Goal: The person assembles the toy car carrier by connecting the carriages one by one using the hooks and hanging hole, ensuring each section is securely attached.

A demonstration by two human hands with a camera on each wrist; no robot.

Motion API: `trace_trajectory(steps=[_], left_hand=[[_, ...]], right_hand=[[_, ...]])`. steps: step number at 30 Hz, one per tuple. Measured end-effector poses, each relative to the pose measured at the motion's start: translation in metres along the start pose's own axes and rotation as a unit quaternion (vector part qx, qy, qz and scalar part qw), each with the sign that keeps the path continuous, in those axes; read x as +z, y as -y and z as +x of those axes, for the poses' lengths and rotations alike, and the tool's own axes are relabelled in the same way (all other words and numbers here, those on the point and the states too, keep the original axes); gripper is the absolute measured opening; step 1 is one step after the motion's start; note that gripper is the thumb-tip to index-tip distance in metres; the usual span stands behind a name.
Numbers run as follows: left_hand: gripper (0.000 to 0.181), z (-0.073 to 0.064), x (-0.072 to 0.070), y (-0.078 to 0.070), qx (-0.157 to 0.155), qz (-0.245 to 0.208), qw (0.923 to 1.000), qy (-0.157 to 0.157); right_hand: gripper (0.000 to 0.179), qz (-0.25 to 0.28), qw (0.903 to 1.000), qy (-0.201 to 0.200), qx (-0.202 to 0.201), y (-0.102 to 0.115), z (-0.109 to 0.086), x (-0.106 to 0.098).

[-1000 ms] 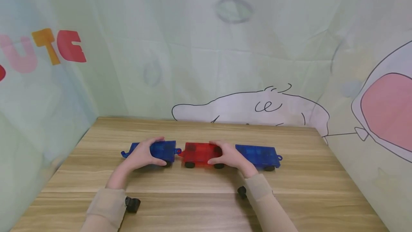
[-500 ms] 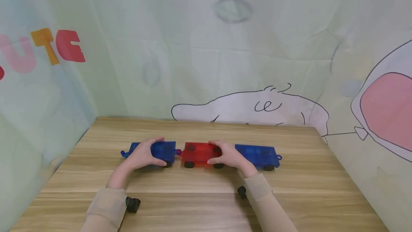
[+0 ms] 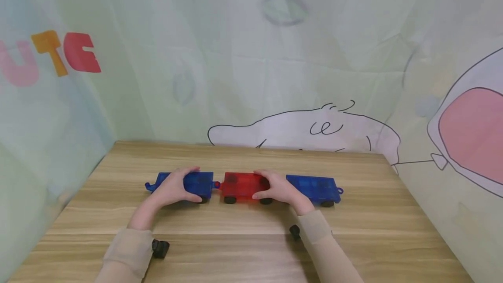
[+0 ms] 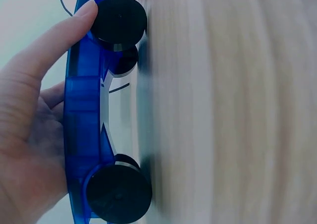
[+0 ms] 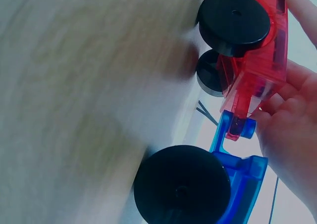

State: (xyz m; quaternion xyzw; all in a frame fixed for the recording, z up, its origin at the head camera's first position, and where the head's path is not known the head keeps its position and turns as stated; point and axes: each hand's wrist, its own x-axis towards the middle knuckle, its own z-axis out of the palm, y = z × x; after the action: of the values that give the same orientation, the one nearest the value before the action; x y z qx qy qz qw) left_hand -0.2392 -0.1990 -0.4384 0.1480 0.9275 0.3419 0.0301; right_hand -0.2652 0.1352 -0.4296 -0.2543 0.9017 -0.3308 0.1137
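Observation:
Three see-through toy train cars stand in a row on black wheels on the table. My left hand grips the left blue car, its thumb on the near side, fingers reaching over the far side. The right hand holds the right end of the red car the same way. A small coupling joins the left blue car and the red one. In the right wrist view, the red car's rear hook meets the blue hitch of the right blue car, which neither hand grips.
The wood-grain table runs up to a pale printed curtain at the back and sides. A black wrist camera sits at the left wrist, another black camera at the right.
Hands and cars keep their places against each other and the table. Only the head view shifts slightly.

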Motion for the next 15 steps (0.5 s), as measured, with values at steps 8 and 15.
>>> trace_trajectory(steps=[8, 15], left_hand=[[0.095, -0.0009, 0.0005, -0.0037, 0.008, 0.023, 0.9997, 0.0], [0.094, 0.0007, 0.0009, -0.0081, 0.041, 0.063, 0.9972, -0.007]], right_hand=[[0.076, -0.025, 0.9996, 0.002, -0.009, 0.0028, -0.0038, -0.002], [0.074, -0.05, 0.9986, -0.004, -0.019, 0.0054, -0.0095, -0.0048]])
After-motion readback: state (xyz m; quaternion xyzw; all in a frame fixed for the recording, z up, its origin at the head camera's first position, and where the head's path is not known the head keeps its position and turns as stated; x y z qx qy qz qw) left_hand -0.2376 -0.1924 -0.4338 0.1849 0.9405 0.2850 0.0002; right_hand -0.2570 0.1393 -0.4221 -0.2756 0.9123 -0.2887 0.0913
